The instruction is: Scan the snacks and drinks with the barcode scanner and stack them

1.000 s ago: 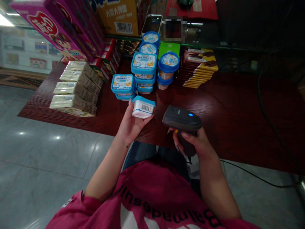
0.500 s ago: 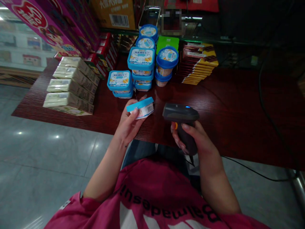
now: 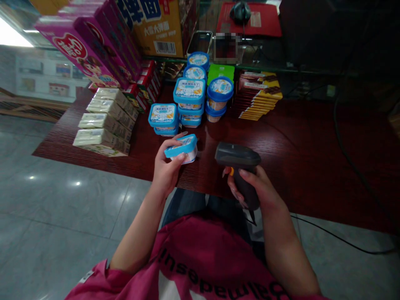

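Note:
My left hand (image 3: 167, 166) is closed around a small pudding cup (image 3: 185, 146) with a light-blue lid, held tilted above the table's front part. In my right hand (image 3: 250, 185) is a dark barcode scanner (image 3: 238, 155), gripped by its handle, with a finger near the orange trigger. Its nose points left, toward the cup, and a gap separates the two. Just beyond my left hand stand rectangular blue-lidded pudding cups (image 3: 163, 116) in short stacks. Round blue-lidded cups (image 3: 220, 89) are stacked to their right.
On the dark red table (image 3: 306, 150), several pale boxed packs (image 3: 104, 139) line the left side. Purple boxes (image 3: 84, 54) and a brown carton (image 3: 159, 31) stand behind. Yellow-and-brown packets (image 3: 259, 96) lie fanned at right. A black cable (image 3: 340, 239) runs low at right.
The cup in my left hand has turned so that more of its lid top shows. The blue light on the scanner has gone out. The camera view has shifted slightly.

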Available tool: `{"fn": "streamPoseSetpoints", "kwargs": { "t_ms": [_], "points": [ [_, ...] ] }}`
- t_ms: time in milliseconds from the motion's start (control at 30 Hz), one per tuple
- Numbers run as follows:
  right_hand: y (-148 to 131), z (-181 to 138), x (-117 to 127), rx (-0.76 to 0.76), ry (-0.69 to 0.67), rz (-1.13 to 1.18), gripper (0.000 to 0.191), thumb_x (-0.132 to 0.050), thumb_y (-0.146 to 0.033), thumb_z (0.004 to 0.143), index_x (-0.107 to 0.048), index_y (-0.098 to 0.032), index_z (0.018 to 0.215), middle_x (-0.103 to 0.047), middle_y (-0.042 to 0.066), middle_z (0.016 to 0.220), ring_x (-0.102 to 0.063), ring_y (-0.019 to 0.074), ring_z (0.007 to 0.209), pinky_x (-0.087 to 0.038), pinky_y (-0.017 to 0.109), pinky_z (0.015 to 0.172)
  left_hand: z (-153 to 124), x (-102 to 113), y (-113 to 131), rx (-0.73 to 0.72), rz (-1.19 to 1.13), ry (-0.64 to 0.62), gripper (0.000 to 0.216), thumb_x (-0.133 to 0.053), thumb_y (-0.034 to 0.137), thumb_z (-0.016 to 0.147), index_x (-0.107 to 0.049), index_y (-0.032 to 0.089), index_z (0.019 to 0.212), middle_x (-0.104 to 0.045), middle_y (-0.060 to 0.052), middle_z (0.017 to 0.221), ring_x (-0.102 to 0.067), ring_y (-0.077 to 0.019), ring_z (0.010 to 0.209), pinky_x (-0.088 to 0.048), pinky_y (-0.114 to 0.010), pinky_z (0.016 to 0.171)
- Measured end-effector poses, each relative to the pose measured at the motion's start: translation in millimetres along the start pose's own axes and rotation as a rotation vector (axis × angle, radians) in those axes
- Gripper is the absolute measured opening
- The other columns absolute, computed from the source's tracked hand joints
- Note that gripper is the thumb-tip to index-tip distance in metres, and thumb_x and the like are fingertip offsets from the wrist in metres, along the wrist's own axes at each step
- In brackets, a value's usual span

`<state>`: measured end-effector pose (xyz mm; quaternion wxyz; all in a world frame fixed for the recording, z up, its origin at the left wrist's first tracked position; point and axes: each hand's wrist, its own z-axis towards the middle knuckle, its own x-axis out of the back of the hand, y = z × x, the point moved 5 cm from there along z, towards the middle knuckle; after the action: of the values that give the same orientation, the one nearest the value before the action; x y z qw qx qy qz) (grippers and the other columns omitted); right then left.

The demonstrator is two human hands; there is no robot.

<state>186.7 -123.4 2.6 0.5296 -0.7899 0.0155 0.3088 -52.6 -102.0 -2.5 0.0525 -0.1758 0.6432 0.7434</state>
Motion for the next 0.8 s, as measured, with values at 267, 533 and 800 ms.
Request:
{"fn": "streamPoseSetpoints", "kwargs": {
  "t_ms": [267,533,800],
  "points": [
    [-1,2,-2,-0.032,0.011,0.01,0.041,-0.089,-0.053,0.085,-0.077,-0.015,0.096,-0.07,0.001,0.062,-0.056,0.0091,0.037,-0.047,0.017,0.034,-5,23,102,-0.893,0.655,0.435,0.055,-0.088,0.043,0.085,-0.072,0.031,0.136,-0.067,-0.004,0.149,-0.056,-0.0316,0.148,-0.04,-0.056,0.13],
    [1,3,3,-0.033,0.109,-0.063,0.047,-0.089,-0.057,0.082,-0.076,-0.014,0.098,-0.07,0.002,0.061,-0.055,0.0101,0.037,-0.046,0.019,0.035,54,10,85,-0.702,0.905,0.506,0.042,-0.084,0.032,0.089,-0.073,0.03,0.13,-0.059,-0.007,0.15,-0.057,-0.029,0.144,-0.049,-0.046,0.125],
    [-6,-3,-5,-0.059,0.188,-0.09,0.048,-0.089,-0.059,0.081,-0.075,-0.016,0.099,-0.068,0.001,0.062,-0.052,0.0092,0.042,-0.045,0.019,0.04,52,-6,65,-0.517,0.861,0.345,0.071,-0.087,0.043,0.086,-0.062,0.03,0.151,-0.037,-0.012,0.173,-0.035,-0.0431,0.162,-0.04,-0.06,0.129]
  ]
}}
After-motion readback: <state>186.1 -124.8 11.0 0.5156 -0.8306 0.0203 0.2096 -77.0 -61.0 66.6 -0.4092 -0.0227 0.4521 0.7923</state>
